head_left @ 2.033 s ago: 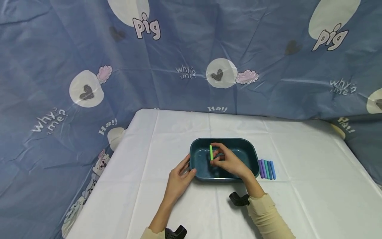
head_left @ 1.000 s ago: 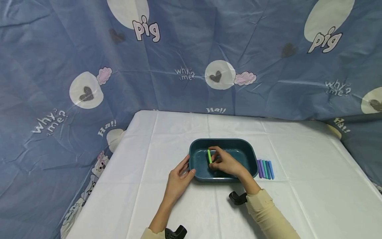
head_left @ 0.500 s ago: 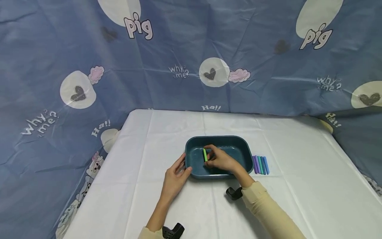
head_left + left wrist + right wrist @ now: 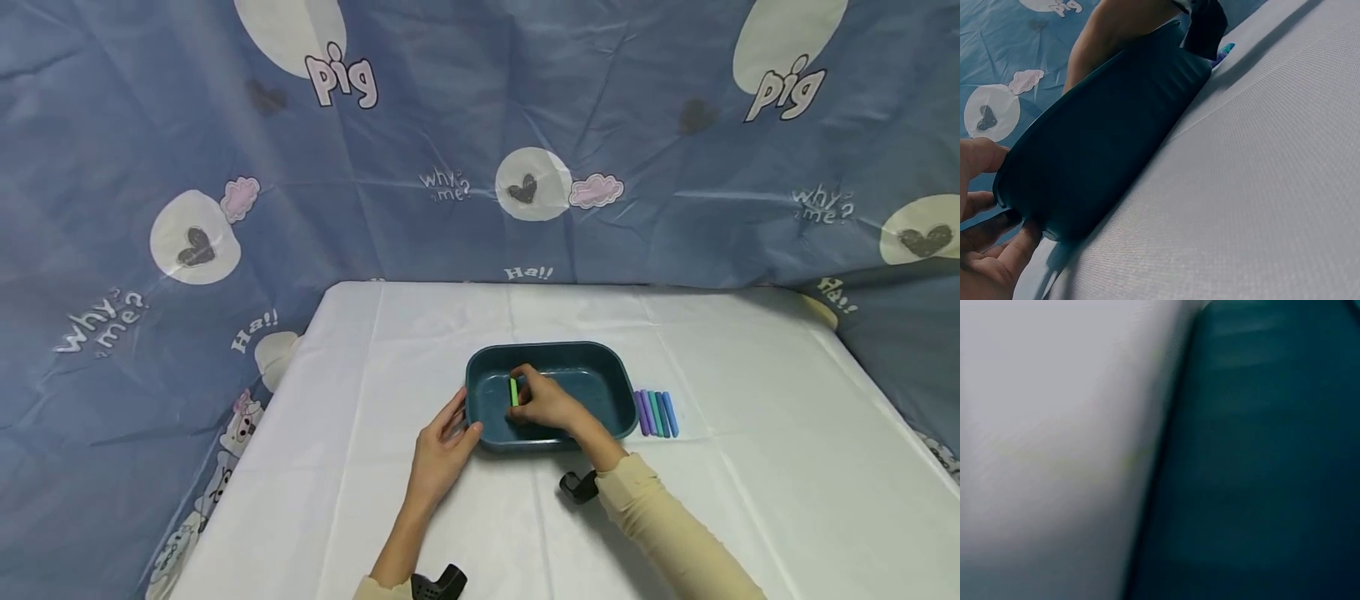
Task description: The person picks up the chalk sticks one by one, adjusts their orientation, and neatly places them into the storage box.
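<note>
Backing everything beyond the hands: hanging point(image 4: 412, 108), blue, printed, behind the counter's far edge.
Counter point(image 4: 405, 333), white-clothed: room for moving left of the left hand, more to the right of the right hand.
Tray point(image 4: 596, 392), dark teal, raised rim: beneath the right hand. Bare floor to that hand's right; tight to its left, with the end wall close.
Left hand point(image 4: 441, 452): fingers spread, touching the tray's left end, as two seconds ago; probably steadying it.
Right hand point(image 4: 546, 402): inside the rim, thumb and forefinger in a narrow pinch on the green stick; lower and further left than two seconds ago.
Sticks point(image 4: 656, 413), purple, teal and blue, in a row: right of the right hand, just outside the tray; unmoved beside it.
Green stick point(image 4: 513, 392), single: between the right hand's fingertips, lower in the tray than before. Judged: a setting-down well advanced; contact with the floor cannot be told.
</note>
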